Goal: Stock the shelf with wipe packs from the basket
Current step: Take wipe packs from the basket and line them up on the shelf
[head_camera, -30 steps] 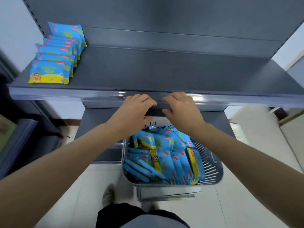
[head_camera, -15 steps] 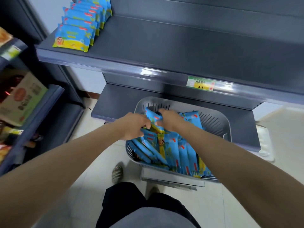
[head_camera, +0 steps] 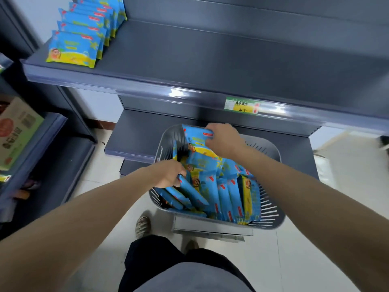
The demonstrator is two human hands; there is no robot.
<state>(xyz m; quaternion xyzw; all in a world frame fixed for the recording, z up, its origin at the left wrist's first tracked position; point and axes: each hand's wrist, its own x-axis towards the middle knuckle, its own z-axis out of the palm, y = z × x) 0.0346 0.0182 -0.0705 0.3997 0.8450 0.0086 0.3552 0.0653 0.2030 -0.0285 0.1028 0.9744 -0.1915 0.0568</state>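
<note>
Head view: left hand (head_camera: 167,173) and right hand (head_camera: 224,140) grip wipe packs (head_camera: 195,137) in the basket (head_camera: 265,144) below grey shelf (head_camera: 210,60).

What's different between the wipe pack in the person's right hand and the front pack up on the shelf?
The held pack is tilted, gripped by the right hand; the front shelf pack lies face up, untouched. The held pack rises from a loose heap in the basket; the front shelf pack heads an overlapping row on the shelf. Both share the blue and yellow wrapper with a cartoon figure.
</note>
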